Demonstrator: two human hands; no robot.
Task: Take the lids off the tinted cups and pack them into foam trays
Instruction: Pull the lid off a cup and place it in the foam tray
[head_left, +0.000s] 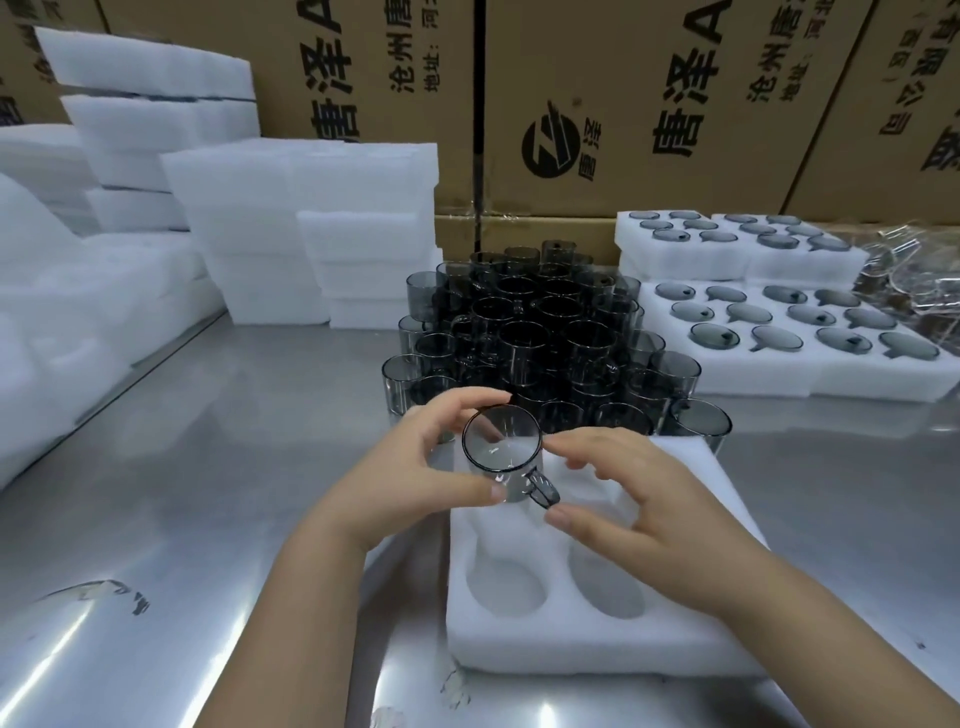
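I hold a grey tinted glass cup (501, 451) without a lid just above the far left pocket of a white foam tray (597, 642). My left hand (415, 467) grips the cup, thumb on its near side and fingers curled over the far rim. The cup's handle points toward my right hand (623, 499), whose loosely curved fingers hover beside the rim and handle; its thumb lies just under the handle. The two near pockets of the tray hold nothing. Behind the tray stands a dense cluster of tinted cups (545, 332), stacked in layers.
Foam trays filled with tinted lids (800, 332) lie at the right, two levels deep. Clear glass pieces (909, 270) pile up at the far right. Stacks of white foam (311, 208) fill the left and back. Cardboard boxes (623, 104) wall the rear of the steel table (208, 493).
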